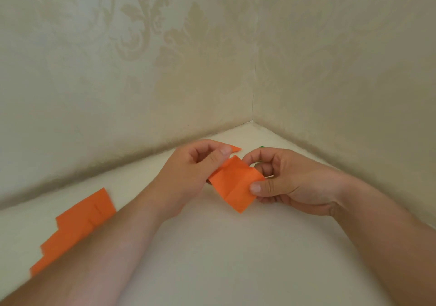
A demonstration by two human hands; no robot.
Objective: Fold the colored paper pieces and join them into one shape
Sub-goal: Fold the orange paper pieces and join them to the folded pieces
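Observation:
A creased orange paper piece (236, 183) hangs a little above the white surface in the corner. My left hand (193, 171) pinches its upper left part, where an orange tip (236, 149) pokes out past the thumb. My right hand (283, 180) pinches the lower right edge between thumb and fingers. A small bit of green paper (262, 147) peeks out behind my right hand; most of it is hidden.
Several overlapping orange paper squares (75, 227) lie on the white surface (236, 258) at the left, partly under my left forearm. Patterned cream walls (141, 69) meet in a corner just behind my hands.

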